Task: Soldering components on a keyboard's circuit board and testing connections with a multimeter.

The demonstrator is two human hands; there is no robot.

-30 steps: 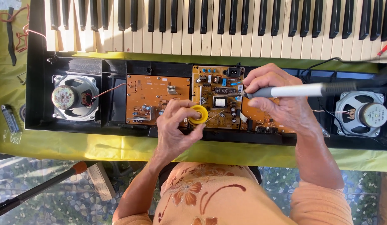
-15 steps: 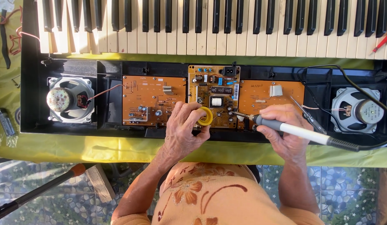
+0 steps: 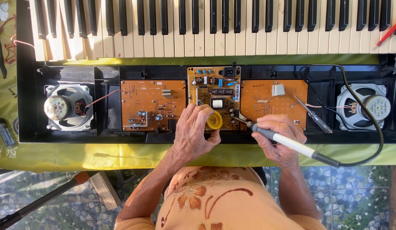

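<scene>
Head view: opened electronic keyboard [image 3: 206,25] lies on a table under a yellow-green cloth [image 3: 78,153]. Three flat orange circuit boards sit in the black plastic case between two round metal speakers. Left hand [image 3: 193,134] has its fingers closed around a small yellow round reel [image 3: 214,120], over the middle board [image 3: 215,91]. Right hand [image 3: 279,138] grips a soldering iron [image 3: 287,142], white handle, tip beside the reel. A clear-handled screwdriver [image 3: 313,115] rests on the right board [image 3: 272,102].
</scene>
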